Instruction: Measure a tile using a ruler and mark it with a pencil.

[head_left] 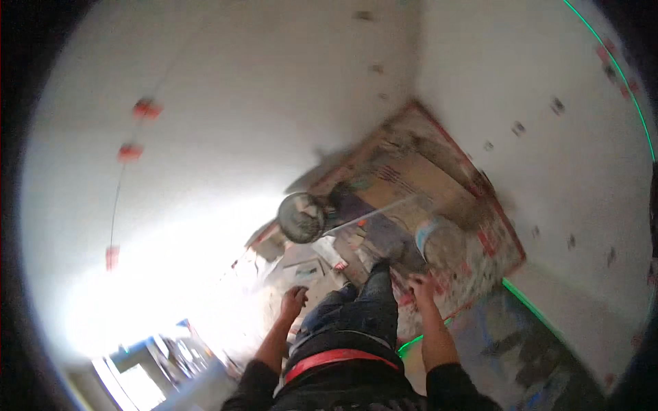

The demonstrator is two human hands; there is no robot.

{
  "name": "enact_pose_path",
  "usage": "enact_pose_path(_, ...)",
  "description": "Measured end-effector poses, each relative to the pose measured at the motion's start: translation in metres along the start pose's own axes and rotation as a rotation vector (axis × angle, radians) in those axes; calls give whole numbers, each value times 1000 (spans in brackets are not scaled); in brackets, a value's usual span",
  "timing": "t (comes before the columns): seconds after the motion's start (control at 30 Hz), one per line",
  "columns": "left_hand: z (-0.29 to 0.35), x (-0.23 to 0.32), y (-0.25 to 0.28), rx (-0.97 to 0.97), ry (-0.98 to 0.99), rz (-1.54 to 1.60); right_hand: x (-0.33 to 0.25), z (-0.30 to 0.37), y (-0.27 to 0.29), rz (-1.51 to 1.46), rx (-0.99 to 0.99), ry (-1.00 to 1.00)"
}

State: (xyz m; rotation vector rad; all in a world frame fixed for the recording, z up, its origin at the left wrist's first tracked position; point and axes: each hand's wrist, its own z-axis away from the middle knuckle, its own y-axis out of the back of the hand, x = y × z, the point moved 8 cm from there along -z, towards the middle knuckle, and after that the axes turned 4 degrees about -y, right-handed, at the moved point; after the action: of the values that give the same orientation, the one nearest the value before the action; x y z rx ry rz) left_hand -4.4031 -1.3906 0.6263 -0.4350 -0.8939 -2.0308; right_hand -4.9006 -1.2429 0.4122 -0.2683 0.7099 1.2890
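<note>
My left hand point(295, 302) hangs beside my left thigh, its fingers bent and blurred. On the other side, my right hand point(422, 288) is held out by my right leg, smeared by motion. No held thing can be made out in either hand. Ahead of my left hand stands a dark round bucket point(301, 218) with something pale inside. A second round container point(444, 245) with a pale, bluish rim is beyond my right hand. Between the two, a thin pale rod point(367, 218) slants over the floor covering.
Cardboard sheets point(411, 181) and scraps cover the floor toward the corner. White walls point(274, 82) carry small dark boxes and red-orange ones point(129, 152). A green laser line point(534, 308) crosses at the right. Bright glare washes out the left; a window point(140, 385) is at lower left.
</note>
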Motion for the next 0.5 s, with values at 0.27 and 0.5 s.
enact_pose_path(0.27,20,-107,23,92,42,156,-20,17,44,104,53,-73)
enact_pose_path(0.5,18,-176,49,143,-87,73,-17,59,69,558,150,155)
